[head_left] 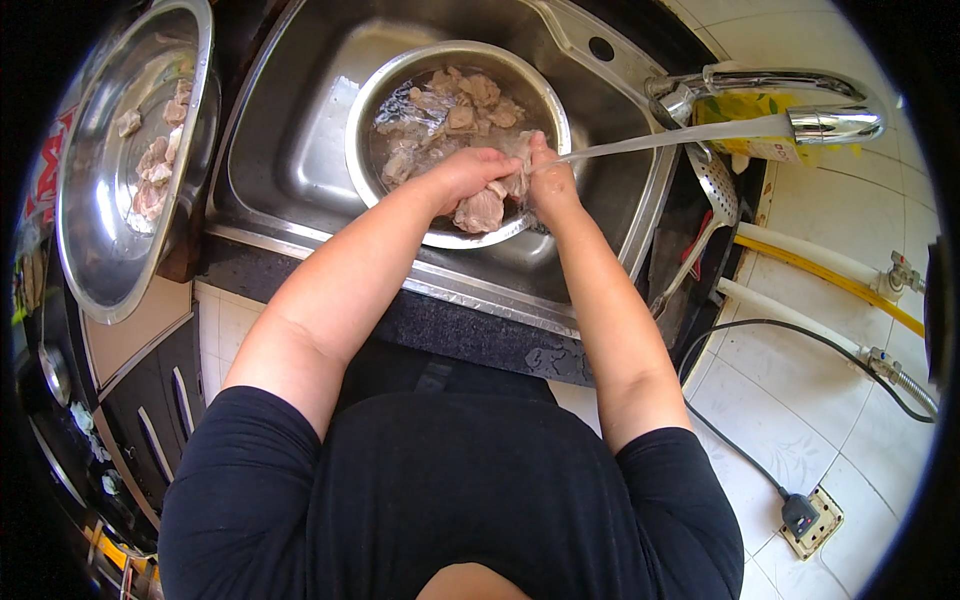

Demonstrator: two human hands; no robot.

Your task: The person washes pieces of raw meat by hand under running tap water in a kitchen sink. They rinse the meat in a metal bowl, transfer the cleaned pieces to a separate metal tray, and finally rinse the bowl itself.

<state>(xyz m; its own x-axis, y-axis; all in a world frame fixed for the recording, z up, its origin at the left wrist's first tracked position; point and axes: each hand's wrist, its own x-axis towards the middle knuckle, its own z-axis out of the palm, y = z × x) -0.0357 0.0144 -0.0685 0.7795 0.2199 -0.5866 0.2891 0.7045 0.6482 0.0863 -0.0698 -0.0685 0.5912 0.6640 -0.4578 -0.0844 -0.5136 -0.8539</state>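
My left hand (468, 176) is closed on a pale pinkish piece of meat (480, 210) over the near side of a round steel bowl (356, 128). Close against it, my right hand (552, 186) grips the same meat from the other side, its fingers partly hidden by splashing water. A stream of water (680, 134) runs from the chrome faucet (840, 124) on the right and lands at my hands. Several other meat chunks (462, 100) lie in cloudy water in the bowl, which stands inside the steel sink (290, 130).
To the left, a large steel basin (95, 220) holds several meat pieces (155, 170). A slotted skimmer (712, 190) and a yellow package (750, 115) lie right of the sink. Pipes (830, 260) and a plugged-in black cord (740, 455) run along the tiled wall.
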